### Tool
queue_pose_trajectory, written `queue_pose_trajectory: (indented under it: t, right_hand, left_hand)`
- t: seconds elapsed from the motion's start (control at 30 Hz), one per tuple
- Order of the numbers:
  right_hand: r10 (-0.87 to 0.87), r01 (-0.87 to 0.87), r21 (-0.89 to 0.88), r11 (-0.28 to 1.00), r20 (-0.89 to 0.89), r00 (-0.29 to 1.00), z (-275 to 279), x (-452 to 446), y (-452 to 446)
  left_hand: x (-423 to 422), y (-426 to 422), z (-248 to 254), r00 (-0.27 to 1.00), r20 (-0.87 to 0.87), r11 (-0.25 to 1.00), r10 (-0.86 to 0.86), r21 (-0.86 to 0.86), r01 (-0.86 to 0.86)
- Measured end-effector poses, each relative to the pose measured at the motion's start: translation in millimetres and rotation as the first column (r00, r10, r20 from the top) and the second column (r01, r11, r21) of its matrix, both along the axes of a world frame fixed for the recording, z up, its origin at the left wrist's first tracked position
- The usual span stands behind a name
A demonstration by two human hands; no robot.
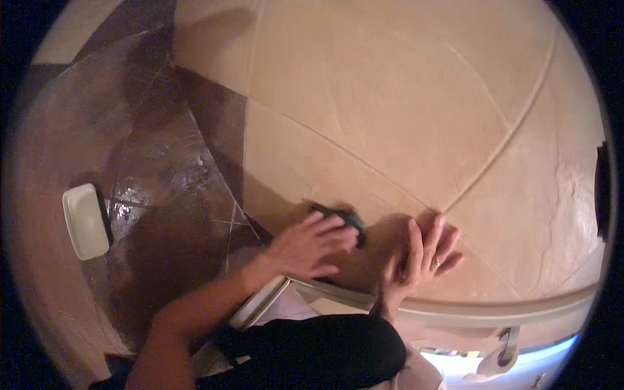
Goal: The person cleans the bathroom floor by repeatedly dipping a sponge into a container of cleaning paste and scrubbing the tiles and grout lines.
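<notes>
My left hand (311,246), slightly blurred, reaches in from the lower left, palm down. Its fingers lie over a dark pad (350,224) against the tan surface (364,97); blur hides what kind of pad it is. To the right, my right hand (422,253) rests on the same surface with fingers spread, a ring on one of them, and holds nothing. Left of both hands, the dark brown area (169,214) has wet, shiny patches. A shallow white rectangular dish (86,221) sits on it at the far left.
A pale trim (494,312) curves along the surface's lower edge. Below it, at the lower right, is a toilet paper roll (499,361) on a holder. My black-clothed leg (331,351) fills the bottom middle. A dark object (602,192) stands at the right edge.
</notes>
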State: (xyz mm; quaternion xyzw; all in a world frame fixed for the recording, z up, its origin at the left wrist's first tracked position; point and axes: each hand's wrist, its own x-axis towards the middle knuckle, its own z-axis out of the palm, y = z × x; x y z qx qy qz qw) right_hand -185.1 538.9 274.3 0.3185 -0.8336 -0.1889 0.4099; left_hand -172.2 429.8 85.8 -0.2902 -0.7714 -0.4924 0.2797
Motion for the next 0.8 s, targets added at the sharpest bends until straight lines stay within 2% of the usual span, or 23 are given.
queue_pose_trajectory:
  t: [0.07,0.13,0.17,0.23,0.27,0.33,0.43,0.47,0.53,0.6,0.7,0.8]
  right_hand:
    - [0.031,-0.032,-0.014,0.999,-0.017,0.999,-2,-3,-2]
    - [0.012,-0.011,0.027,1.0,-0.05,0.999,-2,-2,-2]
    - [0.002,-0.001,0.043,0.999,-0.031,1.0,-1,-1,0]
    - [0.003,-0.002,0.027,1.0,-0.051,0.999,0,-2,-2]
    - [0.02,-0.019,0.026,0.999,-0.049,0.999,1,-2,-4]
    - [0.065,-0.064,0.015,0.998,-0.057,0.996,1,-3,-9]
    - [0.096,-0.095,0.022,0.995,-0.07,0.993,0,-6,-5]
    - [0.086,-0.085,0.026,0.996,-0.083,0.993,0,-6,-3]
    - [0.097,-0.097,0.001,0.995,-0.09,0.991,-3,-5,-2]
    - [0.104,-0.105,-0.008,0.994,-0.089,0.991,-7,-8,4]
    - [0.099,-0.101,-0.008,0.995,-0.123,0.987,0,-9,9]
    - [0.08,-0.084,-0.027,0.996,-0.118,0.99,-3,-10,2]
  left_hand:
    - [-7,-42,-19,0.935,0.197,0.955,0.296,-0.056,-0.291]
    - [-33,-80,-22,0.841,0.238,0.802,0.485,0.263,-0.537]
    - [-28,-73,-18,0.842,0.261,0.804,0.472,0.264,-0.533]
    - [-27,-61,-3,0.833,0.263,0.743,0.487,0.376,-0.554]
    - [-16,-30,-17,0.867,0.223,0.794,0.446,0.349,-0.498]
    - [29,31,-43,0.912,0.346,0.958,0.219,0.098,-0.268]
    - [40,67,-68,0.889,0.396,0.952,0.23,0.1,-0.291]
    - [34,54,-62,0.877,0.41,0.948,0.25,0.079,-0.307]
    - [8,7,-52,0.85,0.407,0.87,0.333,0.213,-0.444]
    - [-13,-30,-34,0.8,0.462,0.736,0.384,0.371,-0.567]
    - [4,3,-34,0.834,0.394,0.775,0.387,0.351,-0.525]
    - [59,100,-60,0.93,0.363,0.922,0.064,0.334,-0.194]
